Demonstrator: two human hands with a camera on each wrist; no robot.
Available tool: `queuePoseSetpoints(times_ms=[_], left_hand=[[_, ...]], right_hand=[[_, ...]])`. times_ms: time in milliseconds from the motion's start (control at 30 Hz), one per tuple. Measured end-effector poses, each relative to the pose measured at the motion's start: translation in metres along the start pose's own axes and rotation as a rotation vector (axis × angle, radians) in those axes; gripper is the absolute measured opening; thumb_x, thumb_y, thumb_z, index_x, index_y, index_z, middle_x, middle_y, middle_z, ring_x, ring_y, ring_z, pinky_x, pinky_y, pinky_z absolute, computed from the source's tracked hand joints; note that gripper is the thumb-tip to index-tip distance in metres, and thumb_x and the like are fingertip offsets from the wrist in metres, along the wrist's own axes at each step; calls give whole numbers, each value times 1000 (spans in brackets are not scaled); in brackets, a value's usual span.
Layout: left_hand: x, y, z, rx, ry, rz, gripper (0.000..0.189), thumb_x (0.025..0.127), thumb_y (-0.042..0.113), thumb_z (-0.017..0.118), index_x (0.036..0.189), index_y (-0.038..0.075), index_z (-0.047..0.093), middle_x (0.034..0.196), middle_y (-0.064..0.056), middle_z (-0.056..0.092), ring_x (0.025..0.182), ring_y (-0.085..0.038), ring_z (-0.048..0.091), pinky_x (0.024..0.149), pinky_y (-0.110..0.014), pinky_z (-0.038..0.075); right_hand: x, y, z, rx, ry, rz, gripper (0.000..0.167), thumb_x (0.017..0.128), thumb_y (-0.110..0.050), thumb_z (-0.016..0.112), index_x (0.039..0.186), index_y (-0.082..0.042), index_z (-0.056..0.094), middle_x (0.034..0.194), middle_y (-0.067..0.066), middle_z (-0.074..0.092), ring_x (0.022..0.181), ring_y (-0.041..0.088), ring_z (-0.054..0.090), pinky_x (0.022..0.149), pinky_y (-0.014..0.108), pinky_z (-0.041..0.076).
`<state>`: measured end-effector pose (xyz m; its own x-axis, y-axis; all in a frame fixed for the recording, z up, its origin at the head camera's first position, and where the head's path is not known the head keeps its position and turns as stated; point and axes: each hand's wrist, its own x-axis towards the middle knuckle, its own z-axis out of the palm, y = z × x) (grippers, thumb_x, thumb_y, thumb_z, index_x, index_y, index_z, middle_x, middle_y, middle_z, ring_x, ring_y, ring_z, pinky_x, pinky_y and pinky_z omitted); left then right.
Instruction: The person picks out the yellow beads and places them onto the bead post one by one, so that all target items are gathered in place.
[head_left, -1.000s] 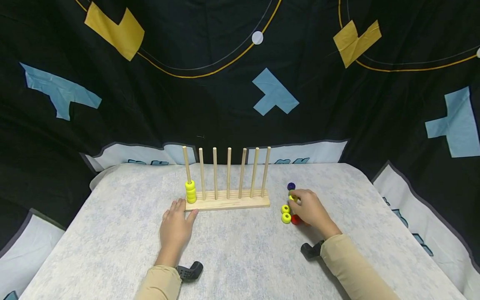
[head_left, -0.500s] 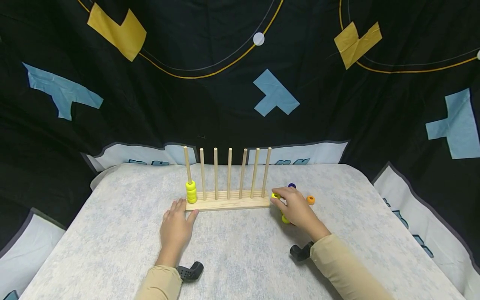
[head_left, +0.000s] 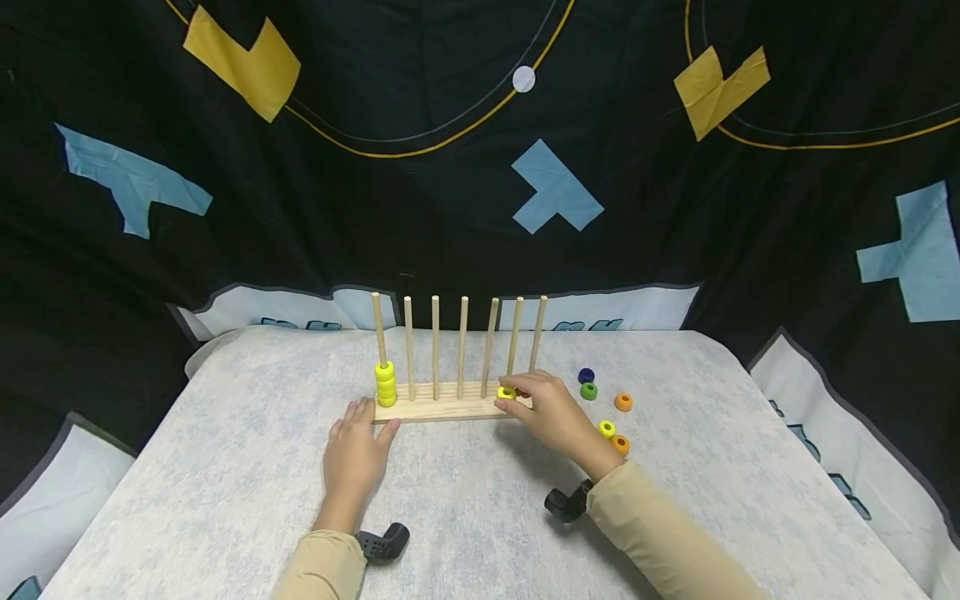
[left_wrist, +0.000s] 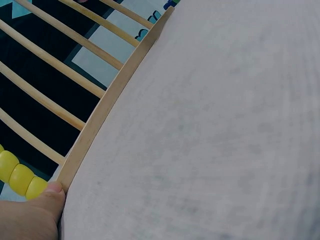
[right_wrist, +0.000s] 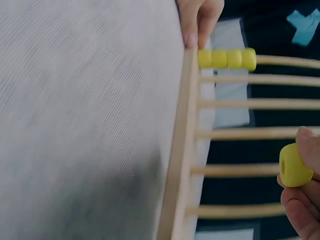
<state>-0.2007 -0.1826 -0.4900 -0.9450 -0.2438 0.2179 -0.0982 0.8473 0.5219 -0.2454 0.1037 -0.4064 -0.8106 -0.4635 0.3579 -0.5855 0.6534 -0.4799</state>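
Observation:
A wooden peg rack (head_left: 442, 408) with several upright pegs stands on the table. Its leftmost peg carries a stack of several yellow beads (head_left: 386, 385); the other pegs visible carry none. My left hand (head_left: 354, 458) rests at the rack's left end, the thumb (left_wrist: 50, 197) touching the base's front corner. My right hand (head_left: 555, 417) pinches one yellow bead (right_wrist: 295, 170) between thumb and fingers, in front of the pegs toward the rack's right side. That bead is off the pegs, its hole showing in the right wrist view. The right hand hides the base's right end.
Right of the rack lie loose beads: a dark blue bead (head_left: 587, 376), a green bead (head_left: 588, 391), an orange bead (head_left: 623, 402), a yellow bead (head_left: 607, 428) and another orange bead (head_left: 621, 443). The right forearm may cover others. Behind the table hangs a black cloth (head_left: 420, 225).
My right hand has picked a yellow bead from the loose ones and carried it left to the rack's right half. The left hand stays at the rack's left end.

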Motion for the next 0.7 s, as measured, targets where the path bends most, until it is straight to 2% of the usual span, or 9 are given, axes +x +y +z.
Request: queuePoseSetpoints(times_ms=[200,433,700], left_hand=[[0,2,0,5,9,5,68,98,39,60,146,-5,42,152,-25,42,146,-42,32,123,-55,22],[0,1,-1,7,8,1,68,98,39,60,146,-5,42,152,-25,42,147,-41,32,123,-54,22],[0,0,0,9,4,8,69,98,40,60,147,-5,41,152,-25,41,147,-42,31,123,-55,21]], right_hand=[[10,-20,2,25,-13,-100,36,91,-28,73,123,-11,71,117,3,74,99,13,65,85,32,58],[22,-38,3,54,-20,-133,38,92,-27,73,126,-11,69,118,2,73,100,14,64,87,32,58],[38,-54,2,23,14,-167,37,93,-30,71,125,-11,69,120,3,73,105,15,66,88,28,59]])
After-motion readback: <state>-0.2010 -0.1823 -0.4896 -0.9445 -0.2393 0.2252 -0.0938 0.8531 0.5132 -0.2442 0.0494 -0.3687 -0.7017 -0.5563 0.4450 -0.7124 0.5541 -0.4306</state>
